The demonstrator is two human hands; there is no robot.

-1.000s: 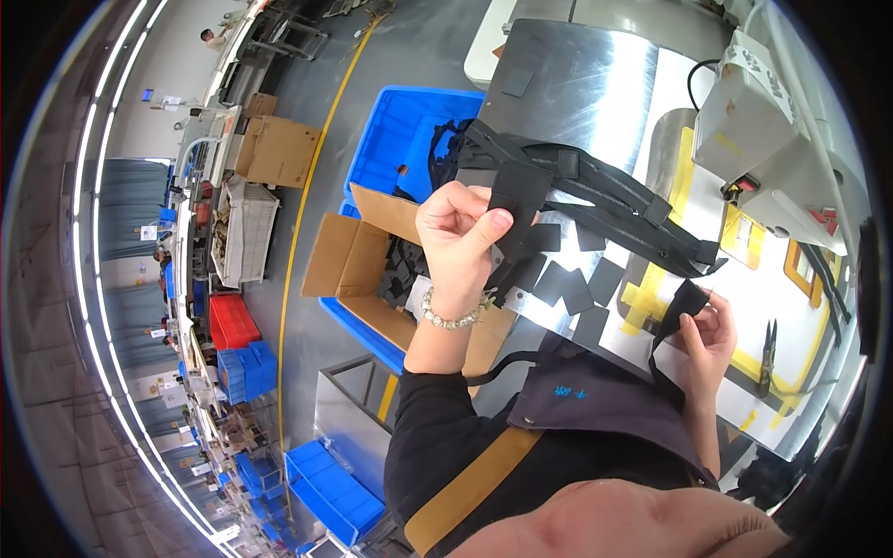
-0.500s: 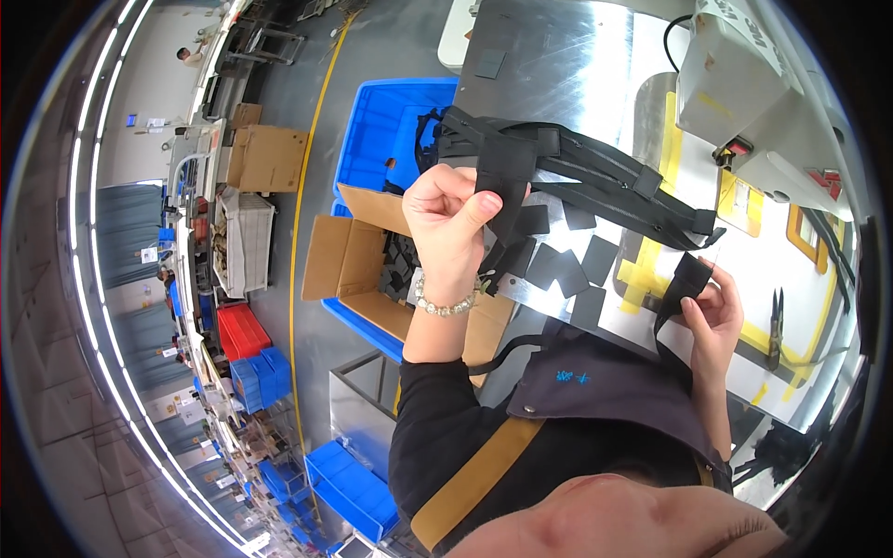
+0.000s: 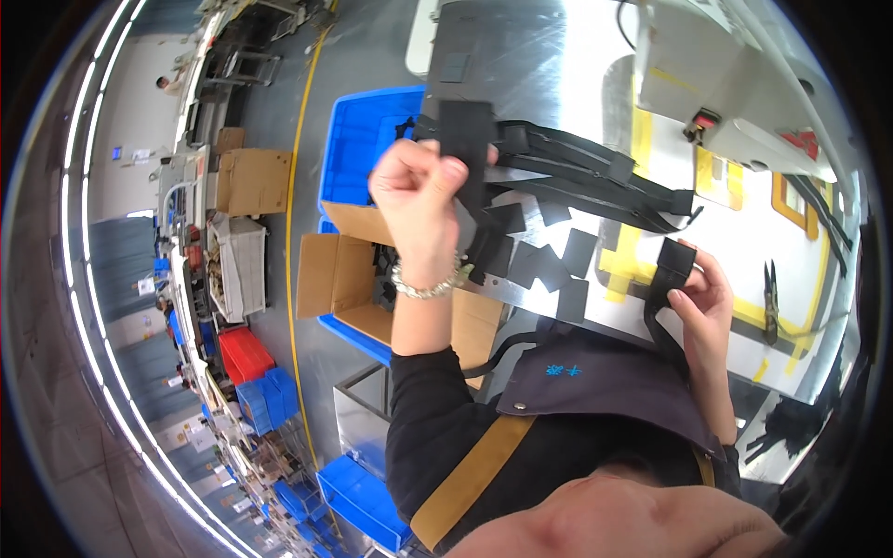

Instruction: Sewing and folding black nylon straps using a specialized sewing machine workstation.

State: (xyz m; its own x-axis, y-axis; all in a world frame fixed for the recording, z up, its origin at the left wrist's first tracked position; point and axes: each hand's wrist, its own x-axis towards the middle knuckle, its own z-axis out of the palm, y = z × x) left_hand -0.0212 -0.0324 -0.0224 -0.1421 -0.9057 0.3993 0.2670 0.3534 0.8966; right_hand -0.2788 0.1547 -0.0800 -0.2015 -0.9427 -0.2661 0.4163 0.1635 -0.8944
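Note:
My left hand (image 3: 419, 205) is closed on a wide black webbing strap (image 3: 465, 139), pinched between thumb and fingers; the strap's broad flat end stands up past them. To the right, my right hand (image 3: 704, 302) pinches a black strap end (image 3: 672, 265), folded or doubled over, whose tail drops toward my apron. Whether both hands hold one and the same strap I cannot tell. Beyond them a bundle of black straps (image 3: 595, 172) lies across the table, its left end partly hidden behind my left hand. Several dark square patches (image 3: 549, 265) are scattered between my hands.
A pale sewing machine (image 3: 721, 102) stands at the right of the metal table (image 3: 521, 56), near yellow tape. Thread snips (image 3: 770, 302) lie at the right. An open cardboard box (image 3: 318, 277) and a blue bin (image 3: 349, 149) stand left of the table.
The whole view has shifted, moving the scene left. My left hand has turned the wide strap more upright and a little off the bundle. Both hands keep their hold.

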